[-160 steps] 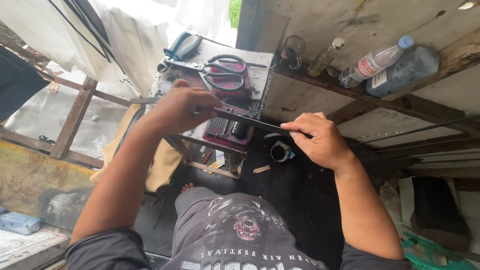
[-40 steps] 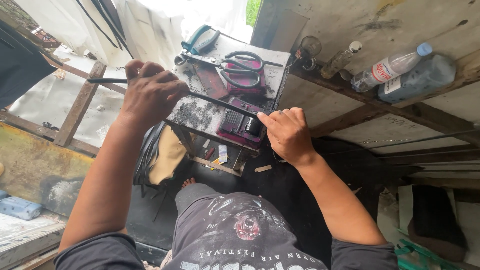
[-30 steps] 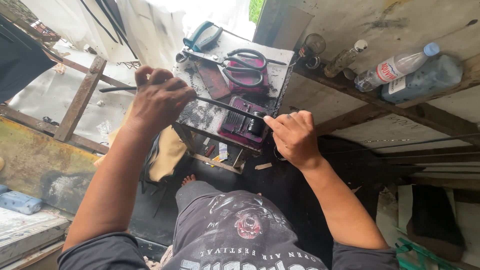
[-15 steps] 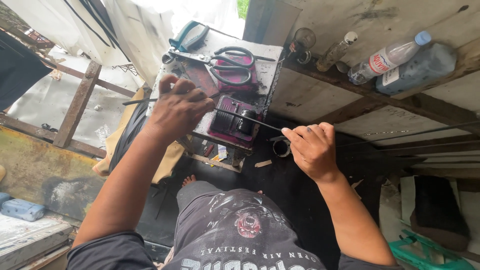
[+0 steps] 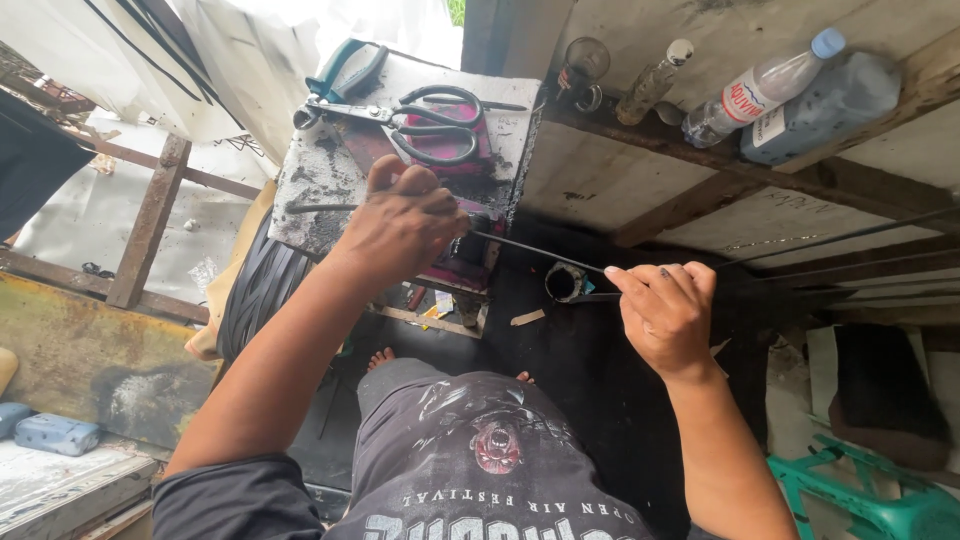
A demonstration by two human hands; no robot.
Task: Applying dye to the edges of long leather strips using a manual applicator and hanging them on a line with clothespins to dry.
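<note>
Two hands grip one thin black strip (image 5: 540, 253): left hand (image 5: 400, 225) fisted at the grimy block's (image 5: 320, 185) front edge, right hand (image 5: 665, 315) pinching; keep it taut and level.

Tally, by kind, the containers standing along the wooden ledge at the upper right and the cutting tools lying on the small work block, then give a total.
Clear plastic bottles with a blue cap: 1
Dark blue-grey plastic containers: 1
Small glass bottles with a pale cap: 1
Glass jars: 1
Black-handled scissors: 1
Teal-handled cutters: 1
Total: 6
</note>
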